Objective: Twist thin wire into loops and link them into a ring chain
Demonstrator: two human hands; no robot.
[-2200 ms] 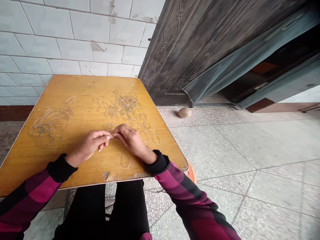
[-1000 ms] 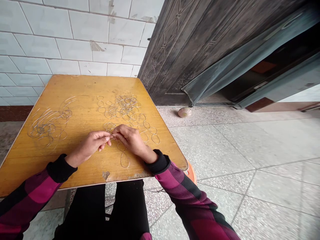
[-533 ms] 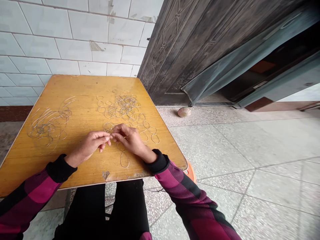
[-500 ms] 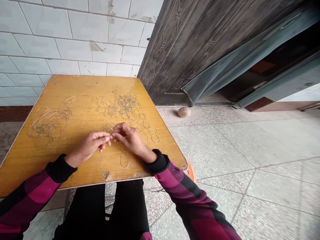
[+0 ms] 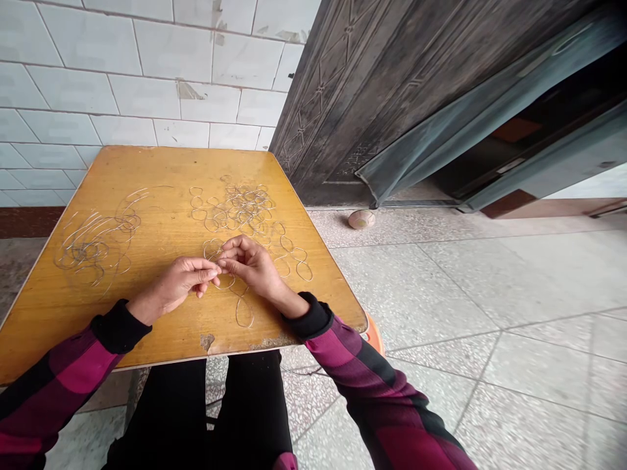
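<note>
Both hands meet over the near middle of a worn yellow wooden table (image 5: pixel 147 163). My left hand (image 5: pixel 177 283) pinches a thin wire piece (image 5: pixel 241 308) between thumb and forefinger. My right hand (image 5: pixel 252 266) pinches the same wire from the other side, fingertips touching the left ones. Looped sections of this wire trail toward the table's near edge. A heap of linked wire loops (image 5: pixel 245 212) lies just beyond the hands. A tangle of loose wire (image 5: pixel 95 241) lies at the left.
White wall tiles (image 5: pixel 122 85) rise behind the table. A dark carved door (image 5: pixel 392 85) stands at the right, above a speckled stone floor (image 5: pixel 465 313). A small round object (image 5: pixel 361 219) lies on the floor by the door. My dark-trousered legs are under the table.
My right hand has lifted and turned slightly, so its fingers curl higher over the wire. The left hand stays almost still. The wire heaps have not moved.
</note>
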